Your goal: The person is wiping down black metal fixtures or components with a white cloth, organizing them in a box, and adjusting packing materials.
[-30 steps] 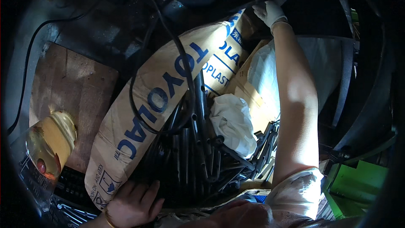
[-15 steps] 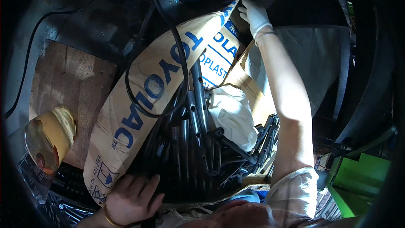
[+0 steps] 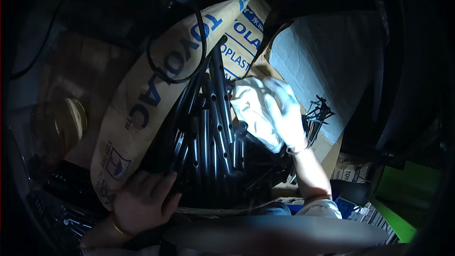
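My left hand [image 3: 144,199], bare, rests at the near lower end of a brown paper sack [image 3: 161,92] with blue print. Its fingers are partly bent, the thumb apart from them, and no held thing shows. My right hand [image 3: 286,111], in a white glove, lies over a crumpled white cloth-like bundle [image 3: 253,111]. Motion and glare smear its fingers, so its grip is unclear. Between my hands, many black tubes [image 3: 213,128] with holes along them lie in a box lined with the printed paper. Thin black rods [image 3: 320,111] stick up beyond my right wrist.
A black cable [image 3: 204,33] loops over the sack. At left, a clear rounded container [image 3: 71,118] stands by a brown board [image 3: 90,76]. A pale sheet [image 3: 313,57] slopes at the right, with a green metal part [image 3: 403,199] nearer to me.
My right hand has come down and nearer from the sack's far upper end to the white bundle. The view has shifted slightly and darkened. My left hand has stayed by the sack.
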Available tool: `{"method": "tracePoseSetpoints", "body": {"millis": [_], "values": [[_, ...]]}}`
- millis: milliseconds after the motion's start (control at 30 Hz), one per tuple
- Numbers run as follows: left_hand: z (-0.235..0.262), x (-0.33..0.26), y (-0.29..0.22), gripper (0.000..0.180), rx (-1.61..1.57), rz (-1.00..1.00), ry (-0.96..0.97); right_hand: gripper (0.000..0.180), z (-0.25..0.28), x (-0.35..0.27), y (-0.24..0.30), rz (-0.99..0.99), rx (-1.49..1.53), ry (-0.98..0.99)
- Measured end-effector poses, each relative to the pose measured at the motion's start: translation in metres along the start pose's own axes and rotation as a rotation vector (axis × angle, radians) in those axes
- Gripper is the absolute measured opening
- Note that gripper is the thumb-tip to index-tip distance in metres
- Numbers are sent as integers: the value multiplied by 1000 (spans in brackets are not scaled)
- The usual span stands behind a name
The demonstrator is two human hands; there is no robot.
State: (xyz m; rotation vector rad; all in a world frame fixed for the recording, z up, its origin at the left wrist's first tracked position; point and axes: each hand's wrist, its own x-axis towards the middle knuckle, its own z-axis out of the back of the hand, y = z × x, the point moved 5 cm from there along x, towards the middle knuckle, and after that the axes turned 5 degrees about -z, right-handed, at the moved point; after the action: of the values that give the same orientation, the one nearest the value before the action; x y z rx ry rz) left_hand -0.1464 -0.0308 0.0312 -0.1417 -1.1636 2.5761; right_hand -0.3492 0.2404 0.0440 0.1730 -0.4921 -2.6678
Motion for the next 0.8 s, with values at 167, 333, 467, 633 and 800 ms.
{"method": "tracePoseSetpoints", "body": {"millis": [167,333,467,633,800], "values": [[-6,-3,1,44,28,12,16,29,-7,-39,-9,-35,-50,-67],[-1,-3,-3,45,-28,-10,-34,33,-24,-47,-12,4,-42,-26],[-3,-3,-5,45,-25,-10,-41,41,-57,-59,-24,-5,5,-57],[-1,-1,-11,37,44,-31,-81,40,-59,-62,-28,39,14,-100],[3,0,-15,34,-19,-83,-149,41,-59,-64,-27,63,-26,-125]]}}
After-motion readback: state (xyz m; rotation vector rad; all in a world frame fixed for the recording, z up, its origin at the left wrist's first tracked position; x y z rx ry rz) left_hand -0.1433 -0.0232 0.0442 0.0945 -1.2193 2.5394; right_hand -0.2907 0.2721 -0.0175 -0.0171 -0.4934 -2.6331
